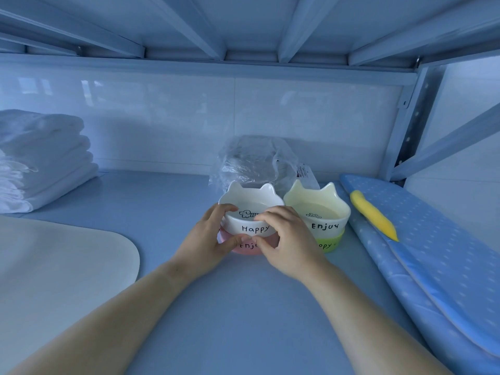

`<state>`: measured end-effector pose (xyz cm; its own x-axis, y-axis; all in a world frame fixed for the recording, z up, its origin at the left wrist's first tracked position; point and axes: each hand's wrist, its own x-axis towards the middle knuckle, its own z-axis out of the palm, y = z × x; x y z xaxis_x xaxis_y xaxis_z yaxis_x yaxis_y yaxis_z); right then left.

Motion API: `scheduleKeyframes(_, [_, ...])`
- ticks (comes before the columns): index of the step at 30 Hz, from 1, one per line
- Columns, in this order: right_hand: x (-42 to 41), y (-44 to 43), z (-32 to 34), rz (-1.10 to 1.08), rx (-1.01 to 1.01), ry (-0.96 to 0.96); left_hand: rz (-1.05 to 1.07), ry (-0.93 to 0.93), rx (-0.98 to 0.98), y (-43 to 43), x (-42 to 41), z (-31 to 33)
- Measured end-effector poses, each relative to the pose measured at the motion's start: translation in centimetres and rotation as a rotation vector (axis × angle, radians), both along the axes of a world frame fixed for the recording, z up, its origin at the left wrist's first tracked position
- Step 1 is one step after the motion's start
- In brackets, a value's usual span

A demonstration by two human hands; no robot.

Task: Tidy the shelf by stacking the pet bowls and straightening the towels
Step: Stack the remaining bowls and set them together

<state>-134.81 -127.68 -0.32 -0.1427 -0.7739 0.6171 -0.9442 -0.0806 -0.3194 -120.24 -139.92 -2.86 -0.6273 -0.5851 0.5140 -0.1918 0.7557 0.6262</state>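
Stacking is the step in hand: the left hand point(205, 236) and the right hand point(286, 239) both grasp the white cat-eared ceramic bowl marked "Happy" point(254, 228), which sits nested in a pink bowl point(243, 250) on the blue shelf board point(230, 307). At its three o'clock, a cream bowl point(319, 212) sits in a green bowl point(328, 243). The next move probably calls for joining both pairs, then squaring the folded white towels point(46, 163) at ten o'clock.

White bowl point(250, 212) sits in pink bowl point(244, 247), cream bowl point(322, 215) in green bowl point(328, 243); white towels point(46, 161); blue dotted pad point(433, 253).
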Motion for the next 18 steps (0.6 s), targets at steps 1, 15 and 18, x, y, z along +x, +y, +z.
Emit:
scheduleKeyframes(1, [0.0,0.0,0.0,-0.001,0.000,-0.004,0.001,-0.001,-0.002,0.0,0.0,0.0])
scheduleKeyframes(15, [1.3,0.5,0.7,-0.071,-0.077,0.055,0.079,-0.082,-0.268,1.1,0.2,1.2])
scheduleKeyframes(18, [1.4,0.6,0.9,-0.065,-0.140,0.073,0.106,-0.167,-0.330,1.1,0.4,2.0])
